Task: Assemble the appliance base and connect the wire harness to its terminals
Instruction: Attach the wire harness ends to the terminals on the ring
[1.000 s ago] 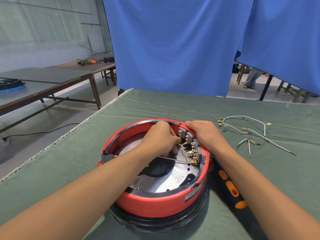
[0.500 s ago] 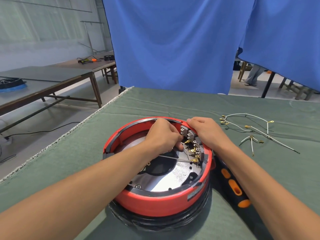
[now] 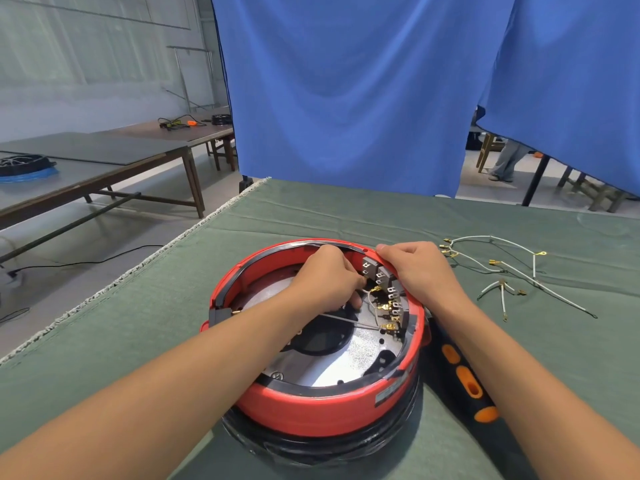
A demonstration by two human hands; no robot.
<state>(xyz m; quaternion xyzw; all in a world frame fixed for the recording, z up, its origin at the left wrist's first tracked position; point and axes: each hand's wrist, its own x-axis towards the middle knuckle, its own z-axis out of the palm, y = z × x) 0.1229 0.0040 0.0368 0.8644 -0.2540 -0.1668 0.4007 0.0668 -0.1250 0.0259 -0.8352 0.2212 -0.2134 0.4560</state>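
A round red appliance base [image 3: 322, 410] with a silver inner plate lies upside down on the green table cloth, on top of a black part. Along its inner right rim runs a row of grey terminal blocks [image 3: 384, 282] with brass connectors. My left hand [image 3: 329, 278] is curled inside the base and pinches a white harness wire [image 3: 372, 299] with a brass connector beside the terminals. My right hand [image 3: 415, 271] grips the far right rim of the base, thumb over the edge. Loose white harness wires [image 3: 502, 268] lie on the cloth to the right.
A black and orange screwdriver handle [image 3: 464, 382] lies on the cloth against the base's right side, under my right forearm. The cloth's frayed left edge [image 3: 138, 271] marks the table side. Blue curtains hang behind; other tables stand far left.
The view has shifted slightly. My left hand has worked a little along the terminals, and the white wire loop by the connectors shows more plainly. My right hand stays on the rim.
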